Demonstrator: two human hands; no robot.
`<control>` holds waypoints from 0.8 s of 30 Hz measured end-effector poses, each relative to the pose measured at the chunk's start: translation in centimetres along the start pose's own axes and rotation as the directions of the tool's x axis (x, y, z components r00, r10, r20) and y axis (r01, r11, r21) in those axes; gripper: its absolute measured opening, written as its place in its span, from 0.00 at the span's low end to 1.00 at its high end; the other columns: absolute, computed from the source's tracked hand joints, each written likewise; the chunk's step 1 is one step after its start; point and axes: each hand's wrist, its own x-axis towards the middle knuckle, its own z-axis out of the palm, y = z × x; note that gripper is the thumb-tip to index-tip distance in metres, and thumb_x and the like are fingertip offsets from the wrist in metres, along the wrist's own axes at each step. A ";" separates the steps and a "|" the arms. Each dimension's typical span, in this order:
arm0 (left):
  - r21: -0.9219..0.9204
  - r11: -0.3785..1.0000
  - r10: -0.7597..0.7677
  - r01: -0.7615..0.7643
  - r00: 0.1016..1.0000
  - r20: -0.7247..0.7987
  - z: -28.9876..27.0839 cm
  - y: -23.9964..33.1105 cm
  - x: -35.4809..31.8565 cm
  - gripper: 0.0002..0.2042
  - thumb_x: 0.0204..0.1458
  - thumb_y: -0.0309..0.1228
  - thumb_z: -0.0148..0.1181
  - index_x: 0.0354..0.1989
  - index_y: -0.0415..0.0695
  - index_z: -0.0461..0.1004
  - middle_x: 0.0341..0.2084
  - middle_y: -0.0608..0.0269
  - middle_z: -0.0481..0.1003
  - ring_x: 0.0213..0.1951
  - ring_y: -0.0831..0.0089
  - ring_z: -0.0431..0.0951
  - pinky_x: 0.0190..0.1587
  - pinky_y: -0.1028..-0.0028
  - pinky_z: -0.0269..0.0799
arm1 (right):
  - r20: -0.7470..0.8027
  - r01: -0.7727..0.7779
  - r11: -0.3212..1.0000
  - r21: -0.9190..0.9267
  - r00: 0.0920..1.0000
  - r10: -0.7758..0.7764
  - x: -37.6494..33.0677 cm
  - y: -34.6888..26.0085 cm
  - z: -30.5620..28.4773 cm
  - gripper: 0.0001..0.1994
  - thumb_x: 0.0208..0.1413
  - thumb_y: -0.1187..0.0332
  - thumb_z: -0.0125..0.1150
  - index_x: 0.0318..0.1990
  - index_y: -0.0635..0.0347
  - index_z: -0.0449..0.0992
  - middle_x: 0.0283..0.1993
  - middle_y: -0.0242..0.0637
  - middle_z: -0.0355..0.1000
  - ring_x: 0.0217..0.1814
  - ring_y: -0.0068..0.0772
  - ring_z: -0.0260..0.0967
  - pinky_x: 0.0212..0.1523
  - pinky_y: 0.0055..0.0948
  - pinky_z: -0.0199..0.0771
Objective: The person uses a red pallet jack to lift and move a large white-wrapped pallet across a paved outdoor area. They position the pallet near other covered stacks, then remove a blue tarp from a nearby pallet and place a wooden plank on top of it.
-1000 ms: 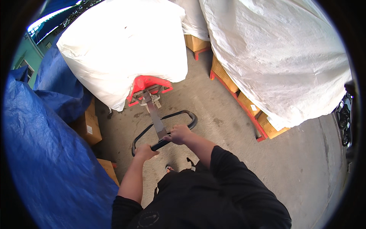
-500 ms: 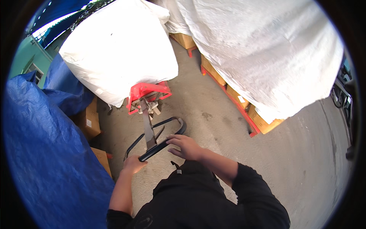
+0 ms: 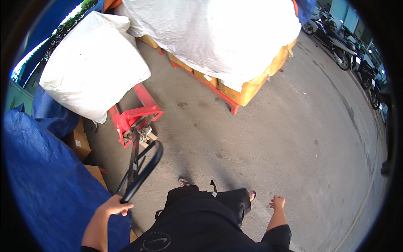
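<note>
At lower left, the left hand (image 3: pixel 113 206) is closed around the end of the black loop handle (image 3: pixel 142 170) of a red pallet jack (image 3: pixel 133 116), fingers wrapped on the bar. Its forks sit under a large white bulk bag (image 3: pixel 90 63). At lower right, the right hand (image 3: pixel 277 202) hangs free, fingers loosely curled, holding nothing. Blue tarpaulin (image 3: pixel 42 176) lies just beside the handle; tarp-covered cardboard boxes (image 3: pixel 247 86) stand beyond on concrete floor (image 3: pixel 294 138).

Concrete floor (image 3: pixel 294 138), pallet jack (image 3: pixel 136 117), loaded pallets (image 3: pixel 228 90)
</note>
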 end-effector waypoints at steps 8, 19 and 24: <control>-0.628 0.755 0.366 -0.187 0.915 0.168 9.4 20.1 -6.6 0.30 0.63 0.51 0.46 0.62 0.37 0.64 0.44 0.36 0.77 0.42 0.45 0.82 0.45 0.53 0.80 | 0.225 0.203 0.973 0.106 0.949 -0.223 6.9 4.8 -14.4 0.15 0.61 0.66 0.56 0.44 0.72 0.76 0.35 0.45 0.79 0.25 0.32 0.79 0.20 0.26 0.73; -0.937 0.346 0.792 0.052 0.519 0.322 39.7 51.5 -4.7 0.39 0.63 0.59 0.31 0.52 0.30 0.73 0.51 0.23 0.70 0.51 0.33 0.74 0.58 0.42 0.66 | 0.143 0.601 0.784 0.153 0.772 -0.619 32.3 -9.5 -42.3 0.13 0.63 0.65 0.57 0.41 0.69 0.77 0.34 0.40 0.79 0.24 0.24 0.74 0.23 0.24 0.69; -0.942 0.326 0.862 0.083 0.382 0.332 52.7 69.6 -3.5 0.36 0.62 0.60 0.39 0.52 0.35 0.75 0.51 0.31 0.73 0.52 0.38 0.75 0.59 0.45 0.65 | 0.169 0.250 0.966 0.064 0.951 -0.257 44.0 2.0 -56.0 0.15 0.62 0.65 0.54 0.36 0.75 0.74 0.30 0.47 0.77 0.19 0.33 0.75 0.14 0.28 0.71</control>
